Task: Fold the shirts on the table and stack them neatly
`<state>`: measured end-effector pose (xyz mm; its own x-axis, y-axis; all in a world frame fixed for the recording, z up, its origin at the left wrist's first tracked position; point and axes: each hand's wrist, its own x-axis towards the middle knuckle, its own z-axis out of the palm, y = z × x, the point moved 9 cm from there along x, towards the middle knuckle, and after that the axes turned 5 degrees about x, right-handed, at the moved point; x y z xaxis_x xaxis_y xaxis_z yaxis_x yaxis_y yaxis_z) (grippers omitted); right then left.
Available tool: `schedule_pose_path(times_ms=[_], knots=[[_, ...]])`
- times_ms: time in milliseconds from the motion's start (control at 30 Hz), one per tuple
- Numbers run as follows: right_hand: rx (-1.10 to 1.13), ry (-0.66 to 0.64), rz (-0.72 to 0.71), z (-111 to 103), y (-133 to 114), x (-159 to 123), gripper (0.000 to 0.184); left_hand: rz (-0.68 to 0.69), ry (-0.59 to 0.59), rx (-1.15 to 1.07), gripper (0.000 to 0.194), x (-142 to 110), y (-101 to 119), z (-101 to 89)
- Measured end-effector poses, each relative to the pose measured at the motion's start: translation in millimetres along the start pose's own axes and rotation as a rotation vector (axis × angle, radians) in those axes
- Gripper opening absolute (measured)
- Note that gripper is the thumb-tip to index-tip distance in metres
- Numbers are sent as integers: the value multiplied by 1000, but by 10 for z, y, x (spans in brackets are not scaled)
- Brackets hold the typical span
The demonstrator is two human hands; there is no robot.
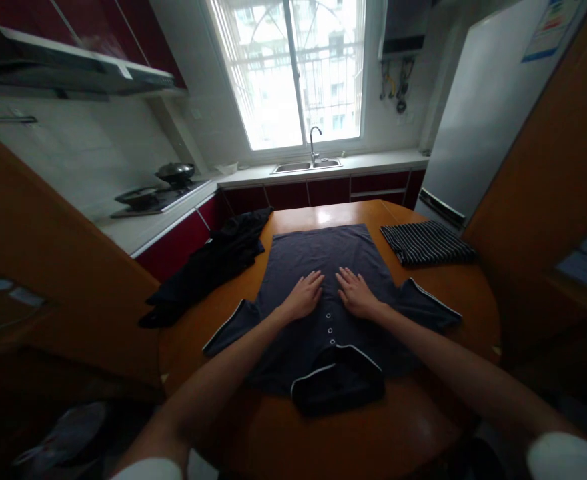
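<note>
A dark grey-blue polo shirt [323, 251] lies spread flat, front side up, its collar towards me and its hem towards the window. White piping edges the collar and both short sleeves, and a few pale buttons run down the placket. My left hand [304, 295] rests flat on the shirt's chest, left of the placket, fingers stretched out. On the other side of the placket, my right hand [356, 292] lies flat on the fabric with its fingers extended. Neither hand grips the cloth.
The round wooden table [373, 437] carries the shirt. Dark crumpled clothes [213, 260] hang over its left edge; a folded striped garment [427, 243] lies at right. Beyond are a counter with a sink [293, 167], a stove with a pot [175, 173], and a fridge [483, 113].
</note>
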<state>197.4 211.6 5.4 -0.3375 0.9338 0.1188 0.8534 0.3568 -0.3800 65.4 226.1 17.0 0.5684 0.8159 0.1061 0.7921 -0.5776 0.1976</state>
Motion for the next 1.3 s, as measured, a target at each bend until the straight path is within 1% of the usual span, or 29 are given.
schedule_pose_path(times_ms=[33,67,133,200,300,333,367,400,433,533,567,600,633,667,733,833,867,900,933,967,1000,1033,1067,1133,1167,1200,1233,1267,1300], knots=[[-11,-28,-2,98,-28,159,60,-28,-35,48,52,195,-17,122],[-19,-51,10,165,8,295,61,-53,-60,81,54,347,-67,209],[-33,-72,38,195,226,497,65,-116,-74,132,57,529,-299,263],[-56,-72,97,114,603,621,68,-208,-66,163,60,578,-699,198],[-111,-49,259,-100,1223,747,71,-397,-59,196,65,553,-1380,36],[-132,-33,319,-165,1368,798,71,-456,-59,206,66,561,-1542,-1],[-153,-11,364,-215,1446,865,70,-491,-57,217,66,600,-1633,-20],[-171,11,380,-238,1447,955,69,-494,-53,229,65,678,-1642,-18],[-178,23,362,-223,1369,1067,67,-462,-47,240,64,793,-1571,7],[-140,-12,171,5,870,1460,63,-245,-27,236,60,1249,-1084,188],[-125,-31,121,91,728,1575,62,-200,-28,220,59,1383,-957,257],[-112,-44,89,158,640,1675,61,-178,-27,208,59,1496,-888,310],[-104,-49,76,194,622,1760,61,-179,-24,201,58,1583,-891,338],[-101,-45,81,194,676,1830,62,-202,-19,200,59,1642,-971,339],[-105,-30,133,105,976,1923,66,-292,-11,212,63,1677,-1325,265],[-132,-13,287,-153,1675,1984,67,-462,-21,238,66,1596,-2050,60],[-136,-6,334,-239,1880,1999,67,-510,-23,249,67,1567,-2250,-12],[-141,4,366,-312,2032,2021,67,-554,-28,259,67,1548,-2403,-71],[-146,17,391,-365,2128,2049,67,-592,-35,266,67,1548,-2498,-112],[-152,34,408,-397,2160,2086,66,-622,-44,271,68,1569,-2528,-130],[-160,56,417,-407,2129,2131,65,-631,-48,276,67,1620,-2486,-127],[-168,79,418,-393,2039,2184,65,-605,-47,280,66,1705,-2369,-101],[-174,99,406,-354,1898,2244,64,-555,-44,281,65,1809,-2201,-52],[-171,106,329,-202,1520,2378,63,-335,-17,271,63,2049,-1731,84],[-157,76,267,-92,1326,2441,63,-257,-21,247,62,2128,-1545,166],[-132,28,207,25,1170,2489,63,-221,-33,228,61,2173,-1438,237],[-111,-11,163,113,1074,2515,63,-210,-41,215,61,2186,-1406,281],[-94,-39,139,165,1052,2521,63,-229,-48,208,61,2167,-1460,295],[-85,-52,139,171,1110,2509,64,-268,-51,209,61,2118,-1589,274]])
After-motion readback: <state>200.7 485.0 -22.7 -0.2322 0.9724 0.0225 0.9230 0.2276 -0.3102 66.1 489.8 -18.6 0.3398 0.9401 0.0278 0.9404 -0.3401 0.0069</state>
